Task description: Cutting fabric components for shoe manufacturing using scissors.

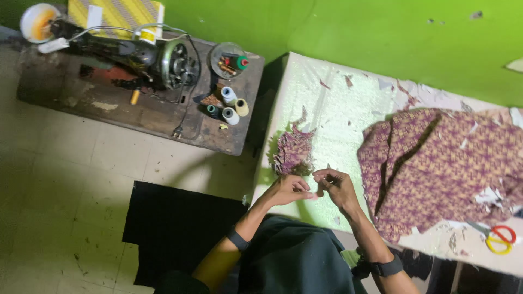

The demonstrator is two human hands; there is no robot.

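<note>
My left hand and my right hand meet over the near edge of a pale work table, fingertips pinched together on something very small that I cannot make out. Just beyond the left hand lies a small pile of purple patterned fabric scraps. A large piece of purple and yellow patterned cloth is spread on the table to the right of my right hand. Both wrists wear dark bands.
Scissors with red and yellow handles lie at the table's right front. A dark sewing machine stands on a wooden table at the upper left, with thread spools and a round tin. A black cloth lies on the tiled floor.
</note>
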